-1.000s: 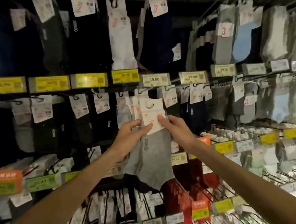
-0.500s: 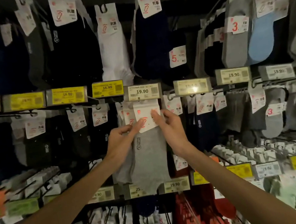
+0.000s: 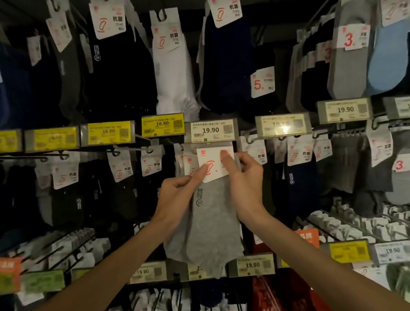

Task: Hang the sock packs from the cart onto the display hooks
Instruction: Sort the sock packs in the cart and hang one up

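one grey sock pack (image 3: 210, 229) at the dim display wall (image 3: 271, 37), under a 19.90 price tag (image 3: 212, 130); left hand (image 3: 178, 197) and right hand (image 3: 246, 183) pinch its white card (image 3: 212, 159).

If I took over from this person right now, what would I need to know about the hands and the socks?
Left hand: pinches the left edge of the grey pack's card.
Right hand: pinches the card's right edge.
Pack: raised, card top just under the 19.90 tag; whether it sits on the hook is hidden.
Done: pack brought to its row.
Left: seat it, let go, fetch more; cart out of view.
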Demonstrator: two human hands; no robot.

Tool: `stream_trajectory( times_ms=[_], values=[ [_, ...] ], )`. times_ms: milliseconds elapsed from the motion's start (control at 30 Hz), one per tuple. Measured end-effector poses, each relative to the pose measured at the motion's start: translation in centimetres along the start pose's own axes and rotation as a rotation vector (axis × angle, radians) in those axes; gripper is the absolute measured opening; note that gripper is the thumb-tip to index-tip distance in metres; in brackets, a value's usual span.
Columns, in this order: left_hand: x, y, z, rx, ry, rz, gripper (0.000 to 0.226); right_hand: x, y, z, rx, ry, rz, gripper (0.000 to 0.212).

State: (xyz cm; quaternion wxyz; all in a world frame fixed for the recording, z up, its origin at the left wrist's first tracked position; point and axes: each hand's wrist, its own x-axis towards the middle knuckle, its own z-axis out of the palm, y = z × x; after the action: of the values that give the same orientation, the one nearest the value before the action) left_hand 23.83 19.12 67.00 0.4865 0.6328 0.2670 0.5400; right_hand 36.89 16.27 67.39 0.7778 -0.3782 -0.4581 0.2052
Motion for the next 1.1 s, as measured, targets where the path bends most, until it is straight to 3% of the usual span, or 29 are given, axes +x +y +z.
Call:
stream_trajectory(
  times_ms=[133, 300, 467, 633, 1100],
  values=[
    [-0.5, 0.3, -0.3, 0.009, -0.021, 0.003, 0.038, 0.0, -0.7, 0.1, 0.015, -0.006, 0.006, 0.017],
    [-0.9, 0.9, -0.1, 0.001, -0.063, -0.016, 0.039, -0.2, -1.8, 0.2, 0.05, -0.004, -0.013, 0.032],
    [-0.8, 1.4, 0.3, -0.012, -0.069, -0.026, 0.038, 0.3, -2.5, 0.3, 0.046, -0.019, -0.051, 0.033],
    [-0.2, 1.1, 0.2, -0.009, -0.053, -0.061, 0.056, 0.7, -2.6, 0.6, -0.007, -0.025, -0.064, 0.029],
    [-0.5, 1.6, 0.2, -0.035, -0.055, -0.059, 0.046, 1.1, -4.1, 0.5, -0.032, -0.098, -0.056, 0.026]
  ],
)
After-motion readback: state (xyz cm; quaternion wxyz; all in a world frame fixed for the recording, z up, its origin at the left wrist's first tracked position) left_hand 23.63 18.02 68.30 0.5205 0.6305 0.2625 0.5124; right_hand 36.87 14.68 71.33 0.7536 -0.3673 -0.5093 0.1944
